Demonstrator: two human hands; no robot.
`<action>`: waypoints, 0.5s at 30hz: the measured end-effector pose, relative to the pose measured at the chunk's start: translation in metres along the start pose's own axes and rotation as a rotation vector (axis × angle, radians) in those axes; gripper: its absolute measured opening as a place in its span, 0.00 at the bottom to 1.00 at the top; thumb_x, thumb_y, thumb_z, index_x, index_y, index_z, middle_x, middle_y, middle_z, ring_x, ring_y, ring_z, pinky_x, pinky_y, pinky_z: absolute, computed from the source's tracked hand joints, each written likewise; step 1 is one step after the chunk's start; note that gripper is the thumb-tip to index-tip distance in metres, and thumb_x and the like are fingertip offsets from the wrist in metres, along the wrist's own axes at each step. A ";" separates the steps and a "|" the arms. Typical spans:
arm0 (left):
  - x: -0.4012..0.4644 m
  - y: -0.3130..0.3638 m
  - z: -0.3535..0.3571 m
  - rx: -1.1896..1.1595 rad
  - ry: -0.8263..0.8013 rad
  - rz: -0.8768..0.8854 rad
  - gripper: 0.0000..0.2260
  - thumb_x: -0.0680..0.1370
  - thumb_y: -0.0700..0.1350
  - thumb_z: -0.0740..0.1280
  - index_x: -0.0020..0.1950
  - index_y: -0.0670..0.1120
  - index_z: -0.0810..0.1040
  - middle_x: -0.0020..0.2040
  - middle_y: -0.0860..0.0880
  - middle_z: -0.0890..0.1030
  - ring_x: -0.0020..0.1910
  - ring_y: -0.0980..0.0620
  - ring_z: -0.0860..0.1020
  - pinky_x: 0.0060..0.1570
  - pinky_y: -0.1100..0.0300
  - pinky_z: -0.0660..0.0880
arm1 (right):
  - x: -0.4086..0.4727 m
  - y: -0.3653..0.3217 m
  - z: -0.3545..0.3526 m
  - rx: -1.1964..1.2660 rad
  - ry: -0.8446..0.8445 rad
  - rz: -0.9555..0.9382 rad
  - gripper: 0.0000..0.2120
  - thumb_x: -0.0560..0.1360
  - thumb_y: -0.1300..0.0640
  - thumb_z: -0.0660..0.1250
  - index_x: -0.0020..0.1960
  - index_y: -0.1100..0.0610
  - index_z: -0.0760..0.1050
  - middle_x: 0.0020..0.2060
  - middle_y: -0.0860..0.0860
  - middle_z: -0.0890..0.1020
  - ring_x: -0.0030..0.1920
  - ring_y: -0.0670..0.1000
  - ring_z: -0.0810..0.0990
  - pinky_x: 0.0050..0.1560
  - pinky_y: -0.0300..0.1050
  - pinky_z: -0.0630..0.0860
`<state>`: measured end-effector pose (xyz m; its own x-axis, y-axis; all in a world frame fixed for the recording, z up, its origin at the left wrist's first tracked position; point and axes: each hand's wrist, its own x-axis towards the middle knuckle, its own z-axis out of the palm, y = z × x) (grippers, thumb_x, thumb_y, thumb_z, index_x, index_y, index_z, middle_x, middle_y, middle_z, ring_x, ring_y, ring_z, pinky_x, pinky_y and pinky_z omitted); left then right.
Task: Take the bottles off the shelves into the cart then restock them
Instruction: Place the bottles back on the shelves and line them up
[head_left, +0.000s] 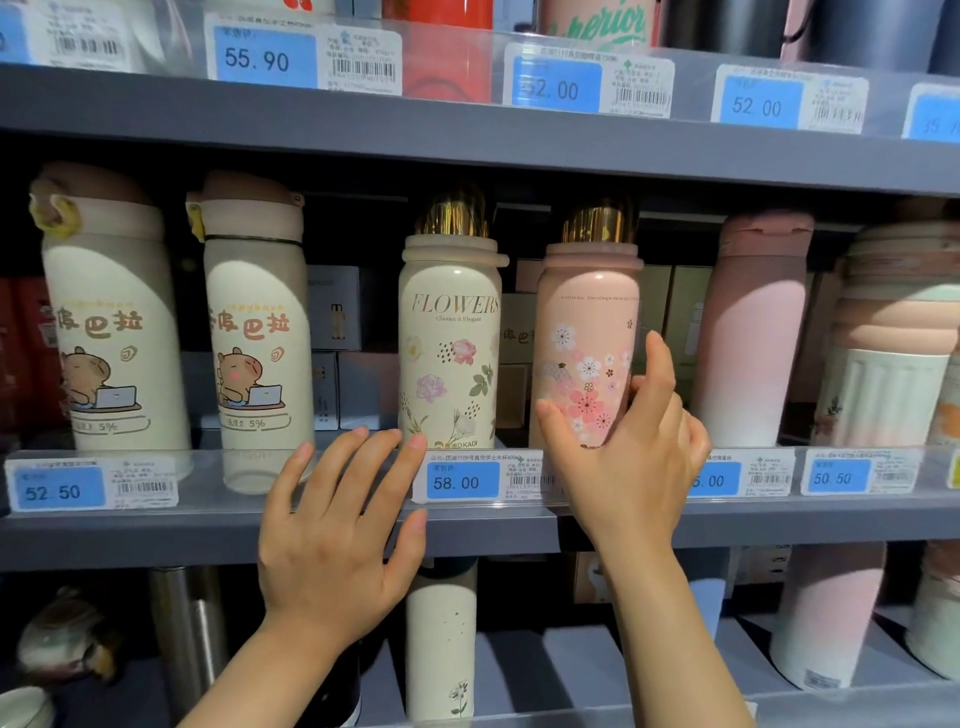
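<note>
On the middle shelf (156, 535) stands a row of upright bottles. My right hand (634, 467) wraps the lower part of the pink floral bottle (587, 322) with the gold cap, thumb on its left front and fingers round its right side. My left hand (337, 540) lies open with spread fingers on the clear price rail, its fingertips at the foot of the cream FLOWERS bottle (449, 332). Further left stand two cream capybara bottles (111, 332) (254, 332). No cart is in view.
A plain pink bottle (748, 332) and a ribbed pastel bottle (893, 353) stand right of my right hand. The upper shelf (467, 135) overhangs close above the caps. Boxes sit behind the row. The lower shelf holds a cream bottle (441, 639) and a steel one (187, 623).
</note>
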<state>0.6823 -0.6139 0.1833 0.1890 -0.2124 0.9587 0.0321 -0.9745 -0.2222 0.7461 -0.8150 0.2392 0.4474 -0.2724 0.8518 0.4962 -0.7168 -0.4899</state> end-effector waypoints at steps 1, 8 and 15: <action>0.000 0.000 0.000 -0.001 0.003 0.001 0.19 0.81 0.51 0.54 0.69 0.46 0.72 0.61 0.44 0.81 0.62 0.45 0.73 0.67 0.49 0.61 | 0.000 0.000 -0.001 -0.008 -0.006 -0.010 0.42 0.68 0.37 0.64 0.75 0.50 0.50 0.58 0.54 0.77 0.59 0.56 0.74 0.69 0.52 0.55; 0.001 0.000 0.001 -0.014 -0.006 -0.003 0.19 0.81 0.52 0.54 0.68 0.46 0.72 0.61 0.45 0.81 0.62 0.46 0.73 0.66 0.48 0.62 | 0.000 0.002 -0.001 0.060 -0.023 -0.001 0.41 0.66 0.40 0.63 0.74 0.51 0.53 0.48 0.51 0.81 0.55 0.52 0.76 0.66 0.46 0.55; -0.001 -0.001 0.001 -0.022 -0.011 0.011 0.19 0.81 0.52 0.54 0.69 0.46 0.72 0.60 0.44 0.81 0.62 0.45 0.73 0.64 0.46 0.64 | -0.001 0.000 -0.001 0.049 -0.015 0.005 0.40 0.66 0.42 0.66 0.73 0.53 0.58 0.53 0.50 0.80 0.55 0.52 0.76 0.62 0.41 0.53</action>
<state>0.6829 -0.6129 0.1827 0.1997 -0.2223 0.9543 0.0088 -0.9735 -0.2286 0.7447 -0.8156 0.2380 0.4614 -0.2660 0.8464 0.5296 -0.6828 -0.5033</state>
